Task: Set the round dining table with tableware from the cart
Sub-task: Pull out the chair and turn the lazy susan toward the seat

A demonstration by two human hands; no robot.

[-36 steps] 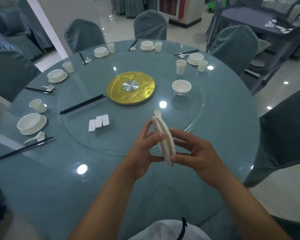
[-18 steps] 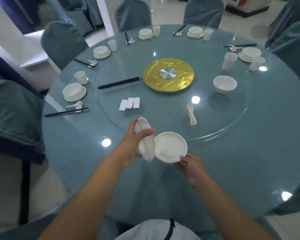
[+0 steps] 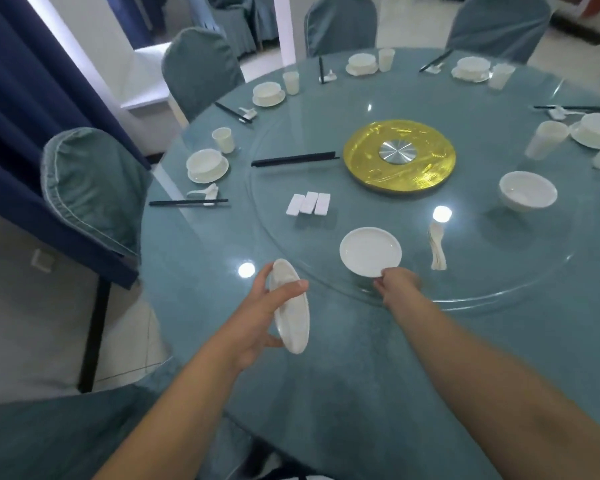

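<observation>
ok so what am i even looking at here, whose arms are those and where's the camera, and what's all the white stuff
There is no machine: the arms belong to a person wearing a wide-angle camera on the head, looking down at a round dining table. The left hand grips a white plate on edge. The right hand pinches the rim of a second plate held flat over the glass turntable. On the turntable lie a white spoon, a bowl, three small white rests, black chopsticks and a gold centre disc. Finished place settings ring the far edge.
</observation>
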